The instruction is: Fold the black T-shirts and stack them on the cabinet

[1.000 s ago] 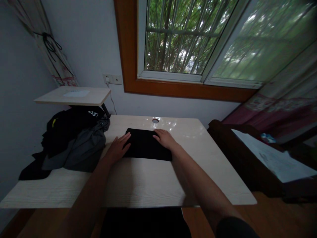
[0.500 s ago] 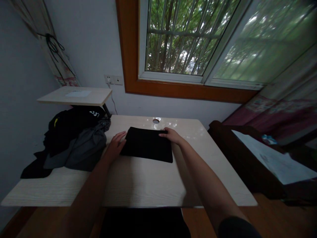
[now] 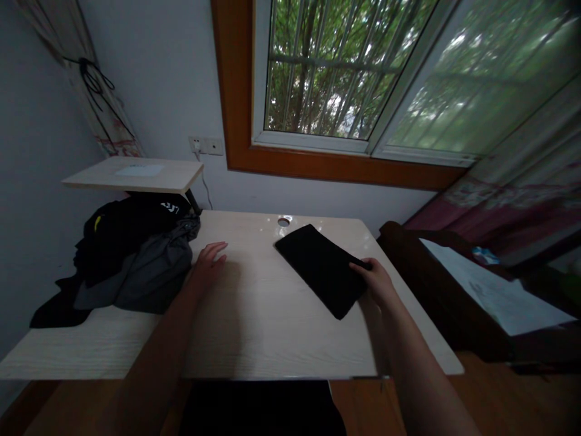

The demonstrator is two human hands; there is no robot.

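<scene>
A folded black cloth, flat and rectangular, is held at its right corner by my right hand, thumb on top and fingers underneath. It lies slanted over the right part of the desk; whether its far end touches the surface I cannot tell. My left hand is open and empty, its fingers stretched out near the desktop. Close beside that hand is a heap of dark clothes, black and grey, with a white print and a small yellow mark.
The pale wooden desk has a round cable hole at the back. A raised shelf with a paper on it stands over the clothes. Beyond the right edge is a dark brown piece of furniture with a whitish sheet. A barred window is behind.
My right hand has carried the black cloth to the right and turned it slantwise. My left hand, formerly at the cloth's left edge, is now apart from it.
</scene>
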